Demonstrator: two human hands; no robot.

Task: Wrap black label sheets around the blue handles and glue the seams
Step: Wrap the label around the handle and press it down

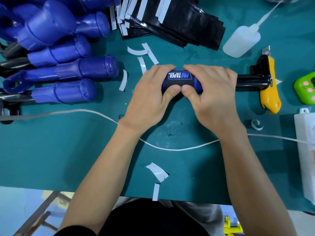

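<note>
Left hand and right hand are gripping the blue handle at table centre, thumbs pressing the black label sheet around it. Spare sheets are lying at 12 o'clock.

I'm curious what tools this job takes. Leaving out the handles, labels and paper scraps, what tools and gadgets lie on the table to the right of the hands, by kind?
Clear squeeze bottle: 1
Yellow utility knife: 1
Green gadget: 1
White box: 1
Total: 4
</note>
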